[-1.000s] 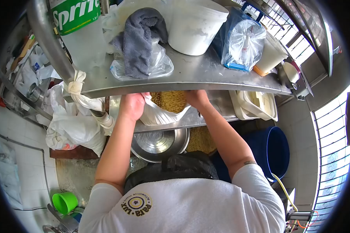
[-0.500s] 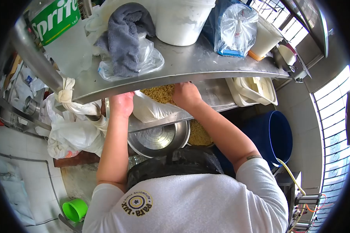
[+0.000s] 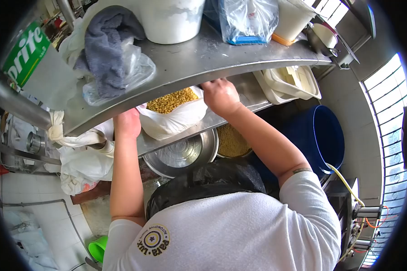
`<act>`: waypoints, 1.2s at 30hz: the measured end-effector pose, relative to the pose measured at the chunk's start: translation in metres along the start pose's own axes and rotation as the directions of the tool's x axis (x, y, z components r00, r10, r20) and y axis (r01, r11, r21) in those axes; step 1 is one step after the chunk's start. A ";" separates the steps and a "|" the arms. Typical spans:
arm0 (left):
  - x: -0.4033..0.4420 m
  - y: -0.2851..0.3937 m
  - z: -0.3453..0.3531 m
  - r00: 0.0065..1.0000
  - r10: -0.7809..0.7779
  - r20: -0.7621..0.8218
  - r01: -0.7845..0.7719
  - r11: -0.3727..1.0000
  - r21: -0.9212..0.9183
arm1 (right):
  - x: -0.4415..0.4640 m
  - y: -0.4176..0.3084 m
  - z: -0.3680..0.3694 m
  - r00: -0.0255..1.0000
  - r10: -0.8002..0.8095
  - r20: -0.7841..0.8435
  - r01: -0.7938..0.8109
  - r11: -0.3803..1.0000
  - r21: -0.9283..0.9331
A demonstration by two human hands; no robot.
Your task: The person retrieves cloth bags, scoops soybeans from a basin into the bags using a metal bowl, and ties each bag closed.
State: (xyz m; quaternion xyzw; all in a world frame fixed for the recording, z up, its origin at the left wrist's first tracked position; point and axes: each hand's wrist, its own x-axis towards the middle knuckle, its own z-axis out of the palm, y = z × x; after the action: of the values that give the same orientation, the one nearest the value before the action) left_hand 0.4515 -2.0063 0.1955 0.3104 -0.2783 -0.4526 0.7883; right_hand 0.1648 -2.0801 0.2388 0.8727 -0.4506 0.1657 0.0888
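Yellowish grains or beans [image 3: 172,100] lie gathered inside a white cloth [image 3: 174,123] on the lower metal shelf. My left hand [image 3: 127,123] is at the cloth's left edge, closed on it, with the fingertips partly hidden under the upper shelf. On the opposite side, my right hand [image 3: 221,96] has curled fingers at the cloth's right edge and appears to grip it. The cloth bulges downward between the two hands, and its top is open.
An upper metal shelf [image 3: 239,67] overhangs my hands, carrying a grey towel [image 3: 106,49] and a white bucket [image 3: 169,20]. Below are a metal basin [image 3: 181,156], a container of grains [image 3: 233,140] and a blue barrel [image 3: 328,140]. White trays [image 3: 294,83] stand right.
The cloth's opening has spread wider and more of the grains show. Both hands appear further left and the right one higher, while the whole view has also shifted.
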 end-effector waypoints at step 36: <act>-0.032 -0.403 0.104 0.834 -0.454 0.313 -0.519 -0.452 0.726 | -0.456 0.289 0.396 0.085 0.949 0.305 -0.964 0.001 0.264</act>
State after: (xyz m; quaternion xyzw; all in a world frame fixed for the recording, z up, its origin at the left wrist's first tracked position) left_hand 0.1448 -2.1628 -0.0408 0.6676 -0.7440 -0.0214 0.0187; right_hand -0.2345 -2.0224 -0.2959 0.3341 -0.8765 0.2528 -0.2370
